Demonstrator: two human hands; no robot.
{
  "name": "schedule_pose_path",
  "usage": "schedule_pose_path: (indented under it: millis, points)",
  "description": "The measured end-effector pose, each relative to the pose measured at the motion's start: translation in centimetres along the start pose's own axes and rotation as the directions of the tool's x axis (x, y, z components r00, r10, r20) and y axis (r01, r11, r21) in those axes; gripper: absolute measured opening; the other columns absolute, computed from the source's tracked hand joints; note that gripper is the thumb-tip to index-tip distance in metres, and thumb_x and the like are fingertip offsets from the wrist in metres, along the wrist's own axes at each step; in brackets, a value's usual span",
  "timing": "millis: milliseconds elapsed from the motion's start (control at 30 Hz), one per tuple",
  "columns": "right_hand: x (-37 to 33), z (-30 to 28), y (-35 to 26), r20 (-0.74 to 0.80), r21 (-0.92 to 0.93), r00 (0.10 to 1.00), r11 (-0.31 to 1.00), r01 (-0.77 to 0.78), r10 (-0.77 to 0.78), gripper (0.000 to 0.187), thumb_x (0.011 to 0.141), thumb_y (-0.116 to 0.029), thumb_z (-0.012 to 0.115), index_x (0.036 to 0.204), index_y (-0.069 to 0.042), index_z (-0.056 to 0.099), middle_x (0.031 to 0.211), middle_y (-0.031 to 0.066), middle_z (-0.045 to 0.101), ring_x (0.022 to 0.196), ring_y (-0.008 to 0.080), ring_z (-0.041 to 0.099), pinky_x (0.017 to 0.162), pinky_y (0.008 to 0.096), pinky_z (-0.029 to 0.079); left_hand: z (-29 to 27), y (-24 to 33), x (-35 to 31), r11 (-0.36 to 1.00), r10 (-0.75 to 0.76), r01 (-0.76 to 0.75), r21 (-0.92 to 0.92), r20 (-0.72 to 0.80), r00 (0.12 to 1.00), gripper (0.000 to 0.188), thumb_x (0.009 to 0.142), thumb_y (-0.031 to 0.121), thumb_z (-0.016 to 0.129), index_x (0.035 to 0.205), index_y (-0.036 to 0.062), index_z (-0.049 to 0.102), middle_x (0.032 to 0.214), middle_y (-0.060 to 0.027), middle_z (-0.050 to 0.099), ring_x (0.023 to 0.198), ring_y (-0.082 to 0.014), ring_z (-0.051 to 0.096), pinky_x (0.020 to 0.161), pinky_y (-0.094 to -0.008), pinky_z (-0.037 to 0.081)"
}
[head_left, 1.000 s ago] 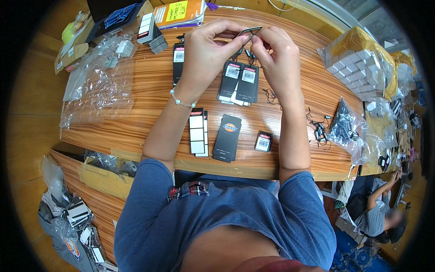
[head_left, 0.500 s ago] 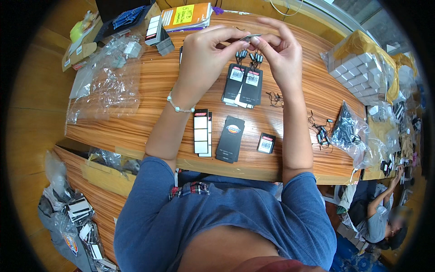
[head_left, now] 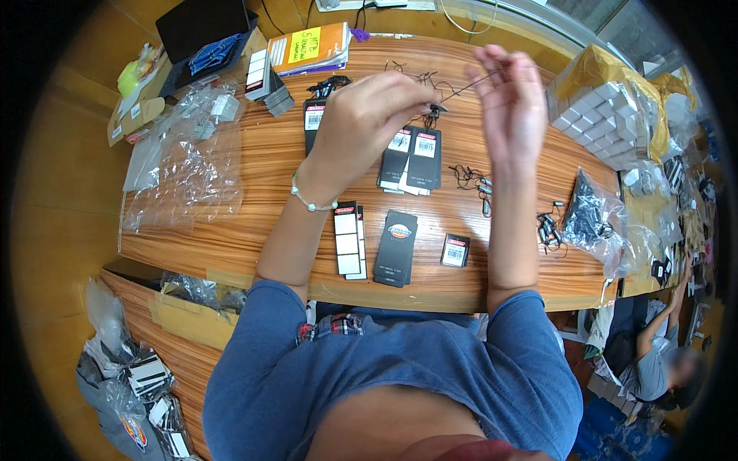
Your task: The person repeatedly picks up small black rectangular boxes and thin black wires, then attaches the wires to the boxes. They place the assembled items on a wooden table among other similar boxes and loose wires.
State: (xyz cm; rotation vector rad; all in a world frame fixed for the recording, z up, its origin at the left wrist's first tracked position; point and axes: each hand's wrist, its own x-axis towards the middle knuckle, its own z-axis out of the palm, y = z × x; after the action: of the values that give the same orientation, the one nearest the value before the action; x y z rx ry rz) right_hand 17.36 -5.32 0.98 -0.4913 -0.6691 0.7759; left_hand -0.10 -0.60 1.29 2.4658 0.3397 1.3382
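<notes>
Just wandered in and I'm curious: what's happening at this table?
A person at a wooden table holds a thin black string stretched between both raised hands: the left hand pinches one end, the right hand the other. Under the hands lie black hang tags, more loose strings and clear plastic bags.

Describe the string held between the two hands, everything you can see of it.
The black string is thin and dark, and looks like cord. It is stretched taut, slanting up from the left hand's pinched fingertips to the right hand's fingers. A small dark fastener sits at the left-hand end. It hangs in the air above the black hang tags on the wooden table, touching only the fingers.
</notes>
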Motion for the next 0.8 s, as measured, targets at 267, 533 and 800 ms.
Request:
schedule_pose_path:
  millis: [267, 533, 800]
  points:
    - [-0.7, 0.1, -3.0, 0.428, -0.084, 0.898, 0.994, -0.07, 0.1, 0.013, 0.092, -0.013, 0.047, 0.098, -0.003, 0.051, 0.072, 0.0027, 0.046, 0.07, 0.0117, 0.043, 0.071, 0.0294, 0.038, -1.4, 0.6, -0.8, 0.971, -0.193, 0.205, -0.123, 0.104, 0.976, 0.038, 0.074, 0.005, 0.068, 0.111, 0.0041, 0.058, 0.103, -0.0065, 0.06, 0.094, -0.0132, 0.059, 0.079, -0.0246, 0.05]
    - [-3.8, 3.2, -4.0, 0.454, -0.502, 0.888, 0.843, 0.191, 0.069, 0.019, 0.084, -0.002, 0.051, 0.102, -0.003, 0.047, 0.069, -0.0007, 0.048, 0.066, 0.0055, 0.046, 0.061, 0.0185, 0.038, -4.4, -0.1, -16.4, 0.674, -0.711, 0.715, 0.184, 0.427, 0.559, 0.055, 0.073, 0.024, 0.07, 0.121, 0.0074, 0.052, 0.115, -0.0105, 0.054, 0.109, -0.0223, 0.05, 0.092, -0.0343, 0.041]
    - [-5.4, 4.4, -3.5, 0.579, -0.563, 0.691, 0.825, -0.046, 0.433, 0.022, 0.082, -0.003, 0.051, 0.104, -0.005, 0.048, 0.068, -0.0047, 0.047, 0.06, 0.0023, 0.043, 0.052, 0.0157, 0.035, -3.3, 0.9, -19.2, 0.75, -0.661, 0.605, 0.269, 0.327, 0.675, 0.064, 0.063, 0.029, 0.076, 0.119, 0.0089, 0.054, 0.116, -0.0129, 0.051, 0.11, -0.0274, 0.047, 0.094, -0.0347, 0.037]
